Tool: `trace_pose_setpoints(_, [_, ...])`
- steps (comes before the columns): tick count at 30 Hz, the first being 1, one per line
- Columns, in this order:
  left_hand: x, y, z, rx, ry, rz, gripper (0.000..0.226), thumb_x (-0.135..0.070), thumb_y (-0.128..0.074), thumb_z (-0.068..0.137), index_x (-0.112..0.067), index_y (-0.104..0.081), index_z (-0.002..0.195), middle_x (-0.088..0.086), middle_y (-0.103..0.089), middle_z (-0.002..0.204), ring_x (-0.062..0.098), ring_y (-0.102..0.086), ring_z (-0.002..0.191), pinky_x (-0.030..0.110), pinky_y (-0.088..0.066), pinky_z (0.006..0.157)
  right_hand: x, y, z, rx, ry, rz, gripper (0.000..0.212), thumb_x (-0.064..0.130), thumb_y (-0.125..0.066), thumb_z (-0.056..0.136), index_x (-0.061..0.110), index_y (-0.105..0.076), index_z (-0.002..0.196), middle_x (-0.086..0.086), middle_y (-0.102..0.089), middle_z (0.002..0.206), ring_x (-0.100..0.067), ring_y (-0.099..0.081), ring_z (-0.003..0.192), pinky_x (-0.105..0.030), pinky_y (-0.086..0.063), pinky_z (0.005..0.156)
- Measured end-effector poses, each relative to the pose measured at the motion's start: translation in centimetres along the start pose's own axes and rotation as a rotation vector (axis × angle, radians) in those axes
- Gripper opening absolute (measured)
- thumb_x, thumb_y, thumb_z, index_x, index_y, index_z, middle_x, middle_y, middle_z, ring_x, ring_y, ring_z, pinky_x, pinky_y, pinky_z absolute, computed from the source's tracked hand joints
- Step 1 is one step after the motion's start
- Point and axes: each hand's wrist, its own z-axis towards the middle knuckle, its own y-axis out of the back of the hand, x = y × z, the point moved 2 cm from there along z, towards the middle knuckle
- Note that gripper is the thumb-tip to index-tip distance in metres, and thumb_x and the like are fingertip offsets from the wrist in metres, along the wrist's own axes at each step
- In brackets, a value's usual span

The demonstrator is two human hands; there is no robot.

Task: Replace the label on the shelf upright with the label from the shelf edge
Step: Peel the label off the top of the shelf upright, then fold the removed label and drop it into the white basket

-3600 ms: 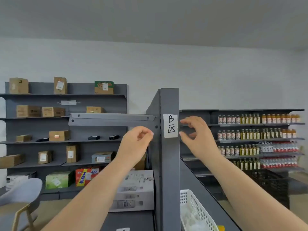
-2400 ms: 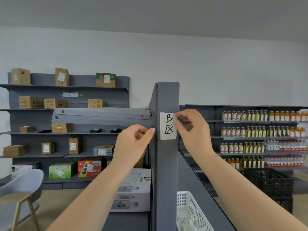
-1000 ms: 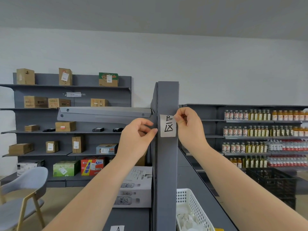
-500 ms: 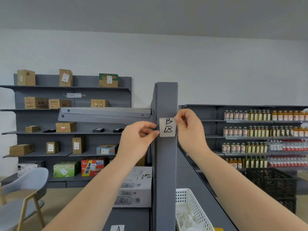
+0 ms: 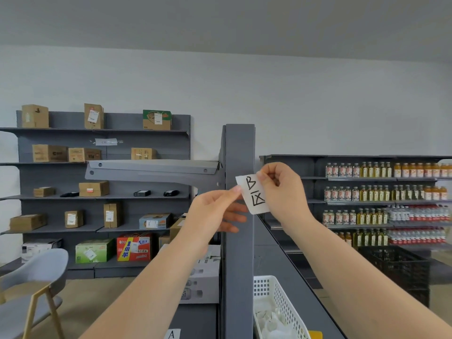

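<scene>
A white paper label [image 5: 253, 195] marked "B 区" is off the grey shelf upright [image 5: 239, 241] and tilted, held in front of the upright's right edge. My right hand [image 5: 281, 192] pinches its upper right corner. My left hand [image 5: 215, 211] pinches its left edge with thumb and forefinger. A second white label marked "A" [image 5: 172, 333] sits on the shelf edge at the bottom of the view, left of the upright.
A white plastic basket [image 5: 271, 294] with white items stands right of the upright. A grey shelf bracket [image 5: 151, 170] juts left. Boxes fill the shelves at the back left, bottles [image 5: 384, 192] the right shelves. A grey chair [image 5: 31, 287] stands at lower left.
The "B 区" label has come off the upright and moved right, now tilted. My left hand went from beside the label to pinching its left edge.
</scene>
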Motion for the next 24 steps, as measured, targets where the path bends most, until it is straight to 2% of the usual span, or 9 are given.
trace_pose_setpoints(3, [1.0, -0.8, -0.5, 0.093, 0.074, -0.075, 0.020, -0.021, -0.068, 0.087, -0.007, -0.073, 0.101, 0.014, -0.078, 0.090, 0.023, -0.074, 0.073, 0.028, -0.057, 0.052, -0.9, 0.6, -1.1, -0.008, -0.032, 0.000, 0.009, 0.012, -0.058, 0.091, 0.017, -0.060, 0.084, 0.003, -0.062, 0.077, -0.012, -0.060, 0.070, -0.027, -0.053, 0.063])
trace_pose_setpoints(6, [1.9, -1.6, -0.7, 0.097, 0.112, -0.156, 0.018, -0.005, -0.065, 0.087, -0.005, -0.070, 0.104, 0.014, -0.078, 0.090, 0.020, -0.073, 0.067, 0.027, -0.058, 0.052, -1.7, 1.5, -2.1, -0.027, -0.043, 0.015, 0.008, 0.011, -0.061, 0.089, 0.018, -0.062, 0.085, 0.003, -0.065, 0.077, -0.011, -0.062, 0.071, -0.026, -0.054, 0.061])
trace_pose_setpoints(9, [2.9, -1.9, -0.8, 0.063, 0.125, -0.211, 0.020, -0.006, -0.064, 0.088, -0.004, -0.068, 0.108, 0.018, -0.077, 0.093, 0.022, -0.074, 0.069, 0.028, -0.058, 0.052, -2.6, 2.9, -3.0, 0.024, -0.020, 0.076, 0.021, 0.005, -0.064, 0.086, 0.024, -0.062, 0.096, 0.004, -0.064, 0.077, -0.005, -0.064, 0.072, -0.023, -0.056, 0.067])
trace_pose_setpoints(12, [3.7, -2.2, -0.8, 0.062, 0.122, -0.226, 0.021, -0.004, -0.065, 0.087, -0.007, -0.068, 0.108, 0.018, -0.077, 0.095, 0.022, -0.075, 0.070, 0.027, -0.058, 0.052, -3.6, 4.1, -3.5, 0.125, -0.027, 0.118, 0.036, -0.002, -0.065, 0.084, 0.027, -0.064, 0.105, 0.004, -0.065, 0.078, -0.007, -0.066, 0.074, -0.030, -0.057, 0.079])
trace_pose_setpoints(15, [4.4, -2.7, -0.8, 0.047, 0.144, -0.228, 0.020, -0.002, -0.065, 0.087, -0.009, -0.069, 0.105, 0.017, -0.076, 0.094, 0.021, -0.074, 0.068, 0.027, -0.059, 0.052, -4.3, 5.1, -4.0, 0.187, -0.058, 0.095, 0.029, -0.003, -0.067, 0.082, 0.024, -0.073, 0.091, -0.004, -0.069, 0.085, -0.016, -0.070, 0.082, -0.036, -0.057, 0.085])
trace_pose_setpoints(19, [5.7, -3.3, -1.1, 0.051, 0.189, -0.262, 0.014, -0.001, -0.059, 0.090, -0.007, -0.071, 0.092, 0.019, -0.075, 0.091, 0.024, -0.074, 0.068, 0.030, -0.061, 0.055, -5.0, 5.9, -5.1, 0.269, -0.042, 0.117, 0.028, -0.012, -0.063, 0.081, 0.013, -0.074, 0.076, -0.015, -0.064, 0.097, -0.024, -0.069, 0.088, -0.030, -0.059, 0.078])
trace_pose_setpoints(22, [6.6, -3.9, -1.3, 0.058, 0.263, -0.317, 0.019, -0.004, -0.051, 0.092, 0.001, -0.069, 0.094, 0.023, -0.074, 0.093, 0.029, -0.073, 0.073, 0.035, -0.062, 0.060, -6.3, 6.5, -5.6, 0.298, -0.039, 0.068, 0.028, -0.013, -0.066, 0.078, 0.012, -0.076, 0.072, -0.007, -0.064, 0.098, -0.028, -0.067, 0.093, -0.034, -0.058, 0.083])
trace_pose_setpoints(24, [7.0, -4.2, -1.4, 0.072, 0.280, -0.333, 0.016, -0.008, -0.055, 0.092, 0.002, -0.067, 0.094, 0.022, -0.073, 0.092, 0.029, -0.073, 0.075, 0.035, -0.062, 0.063, -6.9, 6.7, -5.8, 0.321, -0.031, 0.009, 0.024, -0.009, -0.069, 0.077, 0.013, -0.077, 0.072, -0.001, -0.065, 0.101, -0.022, -0.066, 0.095, -0.031, -0.054, 0.089])
